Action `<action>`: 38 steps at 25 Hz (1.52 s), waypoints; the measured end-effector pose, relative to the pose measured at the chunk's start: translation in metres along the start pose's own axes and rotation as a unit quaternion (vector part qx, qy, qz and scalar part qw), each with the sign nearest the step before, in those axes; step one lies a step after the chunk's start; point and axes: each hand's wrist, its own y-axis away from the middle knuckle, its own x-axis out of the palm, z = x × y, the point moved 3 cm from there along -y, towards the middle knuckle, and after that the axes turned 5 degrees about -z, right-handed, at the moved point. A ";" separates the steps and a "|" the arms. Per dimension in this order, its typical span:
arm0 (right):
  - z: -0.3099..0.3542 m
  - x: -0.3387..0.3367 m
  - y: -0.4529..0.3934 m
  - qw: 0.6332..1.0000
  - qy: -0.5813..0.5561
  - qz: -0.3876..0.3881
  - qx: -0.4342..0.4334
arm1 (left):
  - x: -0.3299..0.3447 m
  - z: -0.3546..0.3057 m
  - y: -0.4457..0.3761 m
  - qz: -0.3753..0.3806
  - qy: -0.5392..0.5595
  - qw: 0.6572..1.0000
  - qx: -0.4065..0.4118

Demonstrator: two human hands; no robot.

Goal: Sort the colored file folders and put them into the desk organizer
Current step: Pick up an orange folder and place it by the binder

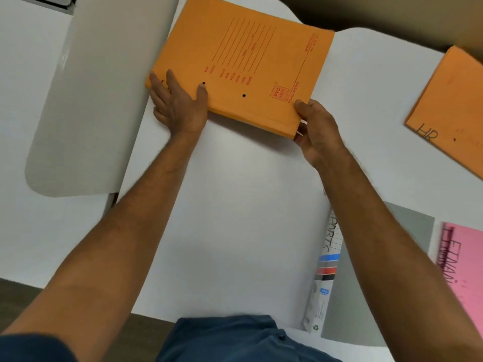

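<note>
view from above of 2 bare arms reaching over a smooth white desk (235, 205). both hands grip the near edge of an orange folder stack (240, 64), flat card w/ red printed lines & 2 punch holes, near the far desk edge. left hand (177, 100) lies fingers on top, thumb pressing; right hand (316, 126) pinches the corner. looks light, stiff-ish, a bit slippery, so best held at both edges. another orange folder (449, 108) marked "hr" lies far right, a pink folder (465, 270) near right. no organizer clearly seen.
</note>
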 end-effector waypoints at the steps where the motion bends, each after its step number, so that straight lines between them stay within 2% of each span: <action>1: 0.000 -0.001 0.007 1.000 -0.014 0.011 -0.009 | -0.003 -0.002 0.011 -0.008 0.048 0.998 -0.032; 2: 0.000 -0.004 0.015 0.999 -0.026 0.018 -0.018 | -0.007 -0.004 0.024 -0.012 0.121 0.990 -0.075; 3: -0.001 -0.007 0.024 0.999 -0.036 0.022 -0.025 | -0.010 -0.006 0.039 -0.008 0.226 0.966 -0.123; 4: -0.004 -0.011 0.034 0.998 -0.047 0.024 -0.031 | -0.013 -0.008 0.056 0.003 0.351 0.920 -0.172; 6: -0.014 -0.020 0.060 0.996 -0.072 0.033 -0.036 | -0.018 -0.012 0.094 0.072 0.570 0.776 -0.261; 7: -0.021 -0.025 0.076 0.995 -0.079 0.041 -0.036 | -0.019 -0.014 0.112 0.121 0.628 0.717 -0.278; 8: -0.029 -0.031 0.092 0.995 -0.082 0.053 -0.033 | -0.019 -0.014 0.127 0.163 0.652 0.688 -0.275; 9: -0.041 -0.038 0.109 0.994 -0.080 0.067 -0.028 | -0.021 -0.013 0.141 0.195 0.657 0.681 -0.260; 13: -0.079 -0.080 0.163 0.992 -0.087 0.094 -0.015 | -0.038 0.002 0.176 0.260 0.615 0.710 -0.225; 17: -0.084 -0.146 0.193 0.976 -0.218 0.007 -0.020 | -0.067 0.032 0.193 0.278 0.563 0.751 -0.204; 19: -0.082 -0.176 0.203 0.977 -0.207 -0.031 -0.041 | -0.081 0.050 0.200 0.290 0.524 0.782 -0.174; 22: -0.090 -0.182 0.214 0.995 -0.087 -0.028 -0.034 | -0.095 0.075 0.210 0.304 0.473 0.814 -0.144; 26: -0.129 -0.143 0.228 0.998 0.056 0.007 -0.031 | -0.093 0.115 0.219 0.300 0.395 0.861 -0.117; 30: -0.174 -0.116 0.230 0.963 0.242 -0.049 -0.110 | -0.088 0.150 0.224 0.245 0.308 0.914 -0.096; 38: -0.212 -0.103 0.239 0.886 0.445 -0.042 -0.121 | -0.081 0.163 0.227 0.166 0.174 0.970 0.038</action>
